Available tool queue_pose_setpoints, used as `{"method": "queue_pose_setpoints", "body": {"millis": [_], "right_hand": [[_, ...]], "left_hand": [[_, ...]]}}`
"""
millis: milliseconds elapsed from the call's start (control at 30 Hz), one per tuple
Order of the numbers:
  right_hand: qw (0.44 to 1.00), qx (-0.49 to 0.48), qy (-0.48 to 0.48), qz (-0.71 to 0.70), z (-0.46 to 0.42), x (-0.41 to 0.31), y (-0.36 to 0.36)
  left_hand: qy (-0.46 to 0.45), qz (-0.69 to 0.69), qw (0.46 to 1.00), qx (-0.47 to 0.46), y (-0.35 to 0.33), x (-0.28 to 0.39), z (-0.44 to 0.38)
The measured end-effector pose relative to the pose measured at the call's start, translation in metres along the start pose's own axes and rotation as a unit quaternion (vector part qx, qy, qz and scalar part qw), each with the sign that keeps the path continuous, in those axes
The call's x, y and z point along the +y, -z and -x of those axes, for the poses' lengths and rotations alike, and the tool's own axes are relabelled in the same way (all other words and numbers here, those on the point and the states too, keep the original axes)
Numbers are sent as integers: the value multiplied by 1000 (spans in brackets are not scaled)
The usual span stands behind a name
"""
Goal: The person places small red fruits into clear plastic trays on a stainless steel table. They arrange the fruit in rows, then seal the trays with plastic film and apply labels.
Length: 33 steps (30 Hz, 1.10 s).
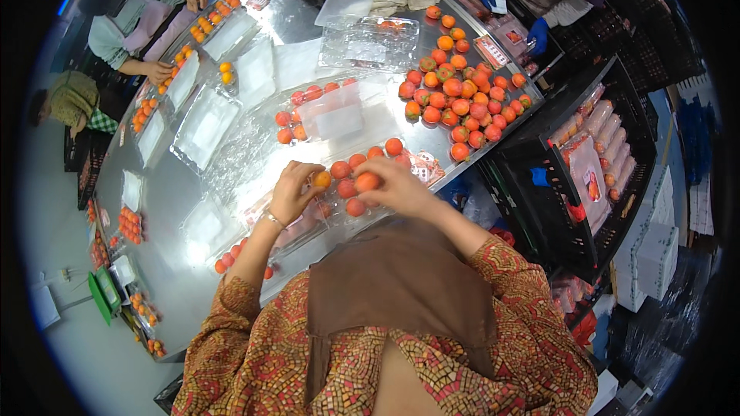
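My left hand (293, 192) pinches a small yellow-orange persimmon (321, 179) between thumb and fingers. Close by, my right hand (400, 186) grips a brighter orange persimmon (366, 182). Both hands are over a clear plastic tray (333, 218) at the table's near edge, where several red-orange persimmons (341, 169) sit in rows. The right hand partly hides some of the fruit. Left of this tray, partly behind my left forearm, are more packed persimmons (228, 259). A sheet of printed labels (426, 167) lies just beyond my right hand.
A pile of loose persimmons (459, 106) covers the metal table's (263, 141) right corner. Beyond my hands is a filled tray partly under a white liner (332, 112). Black crates (520, 190) of packed fruit stand at right. Co-workers' hands (159, 72) and blue gloves (538, 36) are across the table.
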State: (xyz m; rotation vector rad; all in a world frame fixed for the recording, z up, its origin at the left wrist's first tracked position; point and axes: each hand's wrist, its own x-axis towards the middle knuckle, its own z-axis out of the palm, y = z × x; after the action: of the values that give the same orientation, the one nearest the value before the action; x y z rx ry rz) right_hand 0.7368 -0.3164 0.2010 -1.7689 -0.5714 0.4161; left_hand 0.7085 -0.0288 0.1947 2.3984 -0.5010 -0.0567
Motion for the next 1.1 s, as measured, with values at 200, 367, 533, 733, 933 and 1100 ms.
{"method": "queue_pose_setpoints", "body": {"millis": [200, 367, 533, 733, 933, 1100], "right_hand": [[978, -32, 127, 162, -27, 20, -70], [952, -43, 140, 269, -36, 20, -77], [930, 156, 70, 327, 2, 31, 0], [784, 317, -150, 512, 69, 85, 78], [882, 341, -168, 277, 64, 58, 70], [916, 202, -152, -313, 39, 23, 19]], "left_hand": [[85, 50, 992, 84, -36, -15, -3], [115, 167, 972, 122, -31, -28, 8], [120, 130, 975, 136, -22, -2, 31], [41, -2, 995, 86, -38, 21, 23], [112, 115, 978, 136, -30, -5, 14], [213, 193, 940, 185, -25, -25, 11]]}}
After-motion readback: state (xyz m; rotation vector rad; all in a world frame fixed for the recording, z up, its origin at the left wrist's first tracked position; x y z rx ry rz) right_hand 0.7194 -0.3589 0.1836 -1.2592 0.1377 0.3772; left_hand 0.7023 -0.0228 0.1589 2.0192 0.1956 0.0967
